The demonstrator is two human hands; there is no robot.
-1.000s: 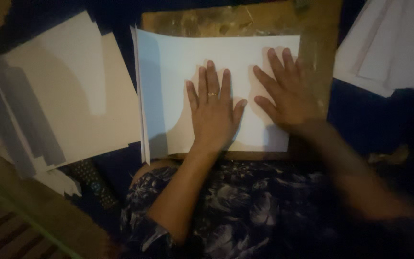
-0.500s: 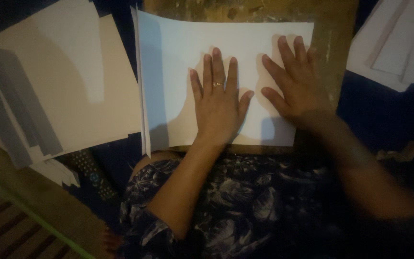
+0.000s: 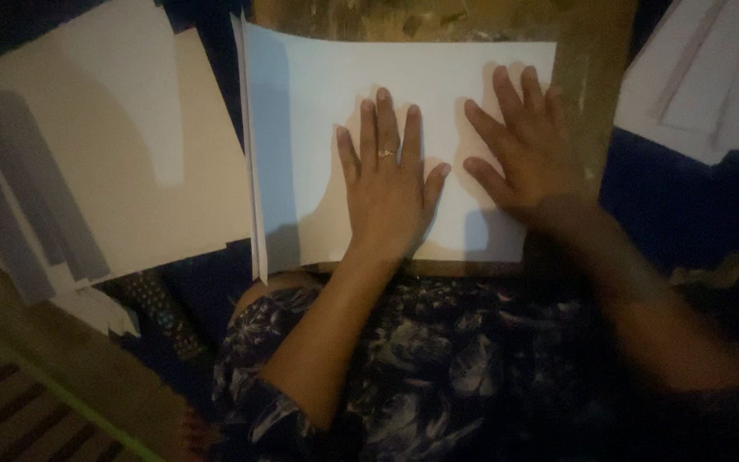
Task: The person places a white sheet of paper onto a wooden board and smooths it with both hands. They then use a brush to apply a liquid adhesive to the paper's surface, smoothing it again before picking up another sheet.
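A large white sheet of paper (image 3: 318, 128) lies on a worn wooden board (image 3: 592, 60) in front of me. My left hand (image 3: 389, 192), with a ring on one finger, lies flat on the sheet's middle, fingers spread. Just to its right, my right hand (image 3: 523, 154) presses flat on the sheet's right part, fingers apart. Neither hand grips anything. The sheet's left edge stands slightly raised over more sheets beneath it.
A pile of white and cream sheets (image 3: 104, 162) lies at the left on dark blue cloth. More white paper (image 3: 703, 77) sits at the upper right. My lap in dark floral cloth (image 3: 472, 368) is below the board. A wooden slatted surface (image 3: 10, 411) is at the lower left.
The view has shifted slightly; both hands stay flat on the sheet, with the right hand slid a little toward the sheet's right edge.
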